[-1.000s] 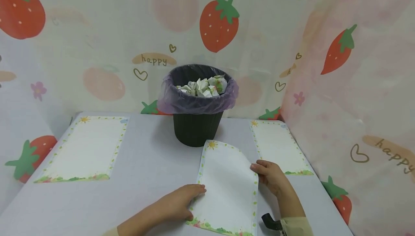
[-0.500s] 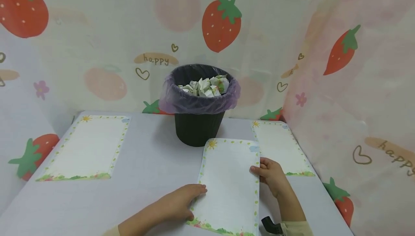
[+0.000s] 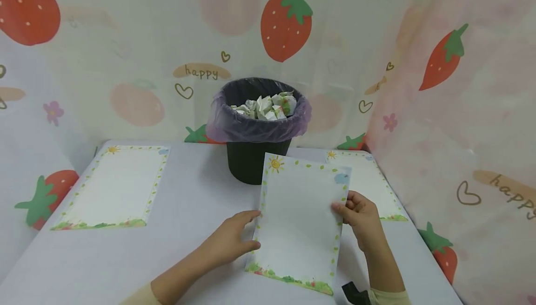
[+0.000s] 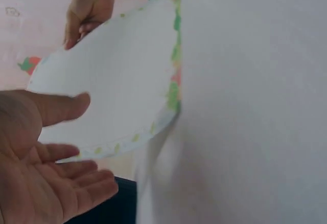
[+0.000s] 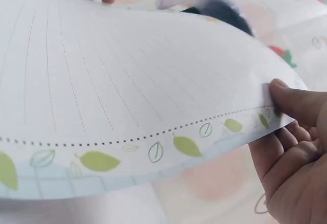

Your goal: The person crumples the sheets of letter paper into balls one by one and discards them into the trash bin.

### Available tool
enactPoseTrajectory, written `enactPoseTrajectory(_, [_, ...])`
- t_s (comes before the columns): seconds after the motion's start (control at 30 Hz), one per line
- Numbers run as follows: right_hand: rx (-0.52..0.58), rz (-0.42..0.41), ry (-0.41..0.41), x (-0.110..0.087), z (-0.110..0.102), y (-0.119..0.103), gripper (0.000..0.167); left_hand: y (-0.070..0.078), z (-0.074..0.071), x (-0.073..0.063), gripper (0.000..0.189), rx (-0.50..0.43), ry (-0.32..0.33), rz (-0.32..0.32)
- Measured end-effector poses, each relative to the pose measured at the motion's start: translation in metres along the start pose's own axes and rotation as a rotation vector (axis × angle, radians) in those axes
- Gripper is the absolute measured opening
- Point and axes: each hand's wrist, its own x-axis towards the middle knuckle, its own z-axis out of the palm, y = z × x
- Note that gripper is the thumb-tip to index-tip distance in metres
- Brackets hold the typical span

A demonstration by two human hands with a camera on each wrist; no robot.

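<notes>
A sheet of writing paper (image 3: 299,221) with a sun, leaves and a grassy border stands tilted up off the table in the head view. My right hand (image 3: 359,219) pinches its upper right edge, thumb in front and fingers behind. The right wrist view shows faint ruled lines on the sheet (image 5: 127,70), which bends in a curve, and the right thumb and fingers (image 5: 296,116) at its edge. At the left edge is my left hand (image 3: 230,235), thumb and fingers spread apart. From the left wrist, that hand (image 4: 51,152) has loosely extended fingers about the paper's edge, without gripping it.
A black bin (image 3: 247,163) with a purple liner (image 3: 255,130) stands behind the sheet, holding crumpled paper (image 3: 268,107). One bordered sheet (image 3: 113,188) lies flat at left, another (image 3: 358,174) at right, partly covered. Strawberry-printed curtains (image 3: 142,25) enclose the white table (image 3: 96,258).
The sheet has risen off the table and tilted toward me, its top curl flattening out. My right hand has gone up with it; my left hand has moved up and its fingers have spread.
</notes>
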Motion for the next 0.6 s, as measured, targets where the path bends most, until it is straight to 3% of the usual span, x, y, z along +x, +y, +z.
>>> enactPoseTrajectory(0.1, [0.024, -0.050, -0.009, -0.001, 0.002, -0.010, 0.038, 0.006, -0.010, -0.001, 0.070, -0.042, 0.101, -0.043])
enactPoseTrajectory(0.2, [0.041, -0.093, -0.029, 0.001, 0.006, -0.019, 0.032, 0.013, -0.020, -0.003, 0.067, -0.083, 0.156, -0.067])
enactPoseTrajectory(0.37, [0.051, -0.165, -0.060, 0.005, 0.015, -0.033, 0.028, 0.021, -0.035, -0.008, 0.065, -0.138, 0.179, -0.057])
enactPoseTrajectory(0.6, [0.059, -0.216, -0.110, 0.012, 0.039, -0.054, 0.031, 0.022, -0.061, -0.015, 0.073, -0.162, 0.160, -0.024])
